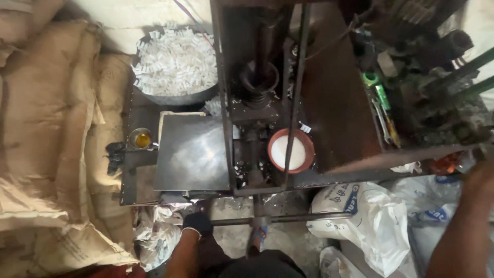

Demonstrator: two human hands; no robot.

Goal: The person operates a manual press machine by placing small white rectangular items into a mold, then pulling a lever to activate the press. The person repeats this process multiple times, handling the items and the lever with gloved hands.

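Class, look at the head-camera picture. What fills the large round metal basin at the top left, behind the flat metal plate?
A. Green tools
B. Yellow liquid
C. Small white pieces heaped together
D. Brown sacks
C: the large round metal basin is heaped with small white pieces; the yellow liquid sits apart in a small cup left of the flat metal plate.

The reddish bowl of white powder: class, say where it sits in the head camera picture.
The reddish bowl sits near the picture's centre on the dark press machine, right of the flat metal plate and above the horizontal bar.
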